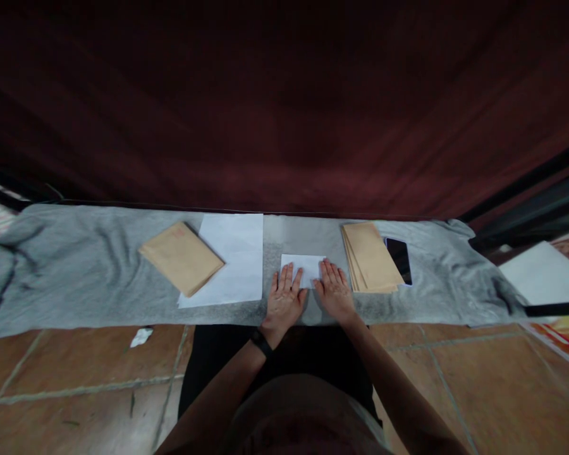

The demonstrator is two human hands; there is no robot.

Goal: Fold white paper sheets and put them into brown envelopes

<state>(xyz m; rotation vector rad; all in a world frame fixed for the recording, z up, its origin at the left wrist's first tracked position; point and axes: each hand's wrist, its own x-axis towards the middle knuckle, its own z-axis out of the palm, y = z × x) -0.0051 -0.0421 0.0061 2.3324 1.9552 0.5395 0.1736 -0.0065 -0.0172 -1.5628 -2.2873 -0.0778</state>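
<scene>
A small folded white sheet lies on the grey cloth in front of me. My left hand rests flat on its near left part, fingers stretched out. Pressing flat on its near right part, my right hand also has its fingers extended. The two hands lie side by side, almost touching. A black band sits on my left wrist.
Left of my hands lie a stack of white sheets and a brown envelope partly on it. At the right sit a stack of brown envelopes and a dark phone. A dark red curtain hangs behind. Tiled floor lies below, with a paper scrap.
</scene>
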